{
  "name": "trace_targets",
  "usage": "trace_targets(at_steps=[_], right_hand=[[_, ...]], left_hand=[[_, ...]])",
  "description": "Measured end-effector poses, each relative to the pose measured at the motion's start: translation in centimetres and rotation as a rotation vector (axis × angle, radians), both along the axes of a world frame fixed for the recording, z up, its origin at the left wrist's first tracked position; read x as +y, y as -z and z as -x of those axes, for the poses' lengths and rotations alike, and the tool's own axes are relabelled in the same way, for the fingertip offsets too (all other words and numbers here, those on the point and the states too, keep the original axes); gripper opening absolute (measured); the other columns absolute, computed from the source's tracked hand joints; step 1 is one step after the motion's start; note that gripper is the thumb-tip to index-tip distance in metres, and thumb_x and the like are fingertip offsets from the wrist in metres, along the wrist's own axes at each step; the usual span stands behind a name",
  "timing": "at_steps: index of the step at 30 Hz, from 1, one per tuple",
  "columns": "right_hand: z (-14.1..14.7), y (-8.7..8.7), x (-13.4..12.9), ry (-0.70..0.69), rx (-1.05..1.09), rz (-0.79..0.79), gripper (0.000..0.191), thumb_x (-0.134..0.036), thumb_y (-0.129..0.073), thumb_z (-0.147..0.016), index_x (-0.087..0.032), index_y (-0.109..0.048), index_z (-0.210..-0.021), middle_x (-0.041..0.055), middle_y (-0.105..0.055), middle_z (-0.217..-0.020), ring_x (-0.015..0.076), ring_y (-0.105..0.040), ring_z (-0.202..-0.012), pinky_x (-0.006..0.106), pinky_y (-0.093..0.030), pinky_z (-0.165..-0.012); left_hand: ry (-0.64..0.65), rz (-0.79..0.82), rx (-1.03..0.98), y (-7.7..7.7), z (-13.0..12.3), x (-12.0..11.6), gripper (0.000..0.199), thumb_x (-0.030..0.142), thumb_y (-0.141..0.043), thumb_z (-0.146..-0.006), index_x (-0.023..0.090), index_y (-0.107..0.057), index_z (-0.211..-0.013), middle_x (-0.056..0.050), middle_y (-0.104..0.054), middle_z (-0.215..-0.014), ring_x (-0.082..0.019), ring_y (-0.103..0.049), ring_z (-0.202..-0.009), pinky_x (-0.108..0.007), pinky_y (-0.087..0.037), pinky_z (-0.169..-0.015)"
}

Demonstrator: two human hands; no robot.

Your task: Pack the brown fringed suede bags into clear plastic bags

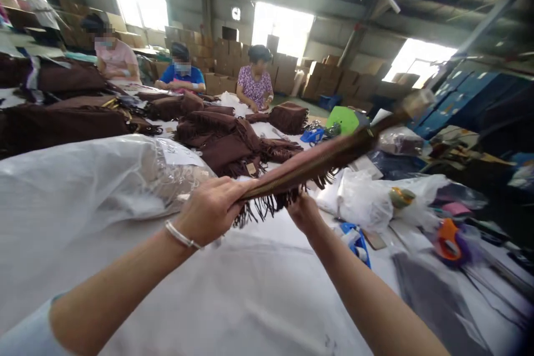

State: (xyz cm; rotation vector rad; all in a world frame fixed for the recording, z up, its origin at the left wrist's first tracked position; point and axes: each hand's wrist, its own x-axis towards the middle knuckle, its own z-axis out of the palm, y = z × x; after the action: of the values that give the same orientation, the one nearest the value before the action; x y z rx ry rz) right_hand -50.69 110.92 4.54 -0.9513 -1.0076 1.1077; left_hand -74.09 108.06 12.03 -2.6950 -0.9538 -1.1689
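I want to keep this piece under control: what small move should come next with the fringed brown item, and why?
Probably lower the far end of the fringed brown item toward the white surface: it slants upward in the air, with the left hand gripping its near end and the right hand underneath, by the fringe.

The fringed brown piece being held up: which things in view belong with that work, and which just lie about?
In the work:
fringed brown piece, gripped by the left hand, right hand at its fringe
probably the similar brown pieces beyond

Seemingly just lying about:
large plastic bag, left
orange object, right
green object
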Motion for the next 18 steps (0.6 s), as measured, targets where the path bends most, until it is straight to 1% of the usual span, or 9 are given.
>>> trace_targets(at_steps=[2,3,6,8,9,10,12,15,18], right_hand=[[0.5,4.4,-4.9,-0.072,0.105,0.085,0.034,-0.034,-0.06,-0.078,-0.023,-0.061,-0.111,0.005,-0.064,-0.118,0.0238,-0.057,-0.112,0.045,-0.046,-0.096],[0.7,7.0,-7.8,-0.114,0.161,0.132,0.033,-0.033,-0.058,-0.081,-0.024,-0.06,-0.112,0.0037,-0.061,-0.123,0.0226,-0.055,-0.114,0.046,-0.044,-0.099],[0.7,14.0,-16.5,-0.201,0.594,0.4,0.014,-0.013,-0.07,-0.068,-0.022,-0.068,-0.08,0.0001,-0.07,-0.1,0.0188,-0.06,-0.104,0.042,-0.04,-0.104],[-0.1,16.5,-20.5,-0.208,0.785,0.546,0.009,-0.012,-0.071,-0.068,-0.019,-0.068,-0.072,0.0004,-0.071,-0.09,0.0174,-0.062,-0.1,0.041,-0.036,-0.108],[-0.5,17.0,-21.5,-0.194,0.847,0.619,0.007,-0.016,-0.072,-0.071,-0.019,-0.068,-0.077,0.0011,-0.071,-0.09,0.0173,-0.063,-0.099,0.041,-0.036,-0.108],[-0.9,17.1,-22.0,-0.17,0.884,0.692,0.011,-0.022,-0.071,-0.075,-0.018,-0.068,-0.085,0.0022,-0.071,-0.093,0.0174,-0.064,-0.098,0.041,-0.037,-0.108],[-1.4,16.6,-21.6,-0.127,0.878,0.826,0.028,-0.033,-0.068,-0.08,-0.017,-0.064,-0.102,0.0055,-0.07,-0.1,0.0183,-0.066,-0.095,0.041,-0.042,-0.103],[-1.6,16.1,-20.8,-0.066,0.8,0.901,0.036,-0.037,-0.065,-0.082,-0.016,-0.058,-0.111,0.0078,-0.07,-0.103,0.0183,-0.067,-0.093,0.038,-0.045,-0.098],[-1.9,15.9,-22.1,-0.172,0.715,0.948,0.043,-0.047,-0.057,-0.085,-0.014,-0.057,-0.113,0.012,-0.067,-0.111,0.0211,-0.064,-0.103,0.036,-0.047,-0.094]], left_hand=[[-0.04,-0.145,0.213,3.3,-0.2,-2.7,0.042,0.012,-0.045,-0.089,0.018,-0.048,-0.13,-0.008,-0.064,-0.117,-0.022,-0.059,-0.097,-0.038,-0.047,-0.086],[-0.058,-0.16,0.299,5.9,-0.5,-4.3,0.042,0.011,-0.043,-0.09,0.018,-0.047,-0.131,-0.009,-0.062,-0.121,-0.023,-0.058,-0.098,-0.039,-0.047,-0.085],[-0.069,-0.032,0.432,15.5,-2.0,-9.3,0.036,0.012,-0.041,-0.092,0.017,-0.053,-0.125,-0.01,-0.063,-0.12,-0.022,-0.058,-0.101,-0.038,-0.046,-0.084],[-0.091,0.087,0.439,20.8,-3.0,-12.4,0.038,0.008,-0.04,-0.09,0.017,-0.052,-0.125,-0.01,-0.061,-0.124,-0.023,-0.057,-0.106,-0.038,-0.047,-0.084],[-0.103,0.158,0.44,22.6,-3.3,-13.7,0.043,0.006,-0.04,-0.089,0.017,-0.048,-0.129,-0.01,-0.055,-0.131,-0.024,-0.054,-0.113,-0.04,-0.046,-0.088],[-0.104,0.218,0.424,23.8,-3.4,-14.7,0.047,0.004,-0.04,-0.087,0.016,-0.044,-0.133,-0.01,-0.051,-0.136,-0.025,-0.05,-0.119,-0.042,-0.045,-0.091],[-0.059,0.322,0.35,24.4,-2.9,-15.7,0.051,0.004,-0.042,-0.086,0.017,-0.041,-0.135,-0.01,-0.047,-0.139,-0.026,-0.042,-0.127,-0.044,-0.042,-0.097],[-0.025,0.418,0.102,23.0,-0.1,-15.3,0.042,0.009,-0.043,-0.088,0.019,-0.049,-0.128,-0.008,-0.057,-0.128,-0.022,-0.043,-0.126,-0.04,-0.042,-0.1],[-0.3,0.508,-0.147,21.4,4.1,-14.2,0.028,0.021,-0.046,-0.09,0.019,-0.058,-0.115,-0.008,-0.065,-0.111,-0.021,-0.054,-0.111,-0.038,-0.044,-0.098]])
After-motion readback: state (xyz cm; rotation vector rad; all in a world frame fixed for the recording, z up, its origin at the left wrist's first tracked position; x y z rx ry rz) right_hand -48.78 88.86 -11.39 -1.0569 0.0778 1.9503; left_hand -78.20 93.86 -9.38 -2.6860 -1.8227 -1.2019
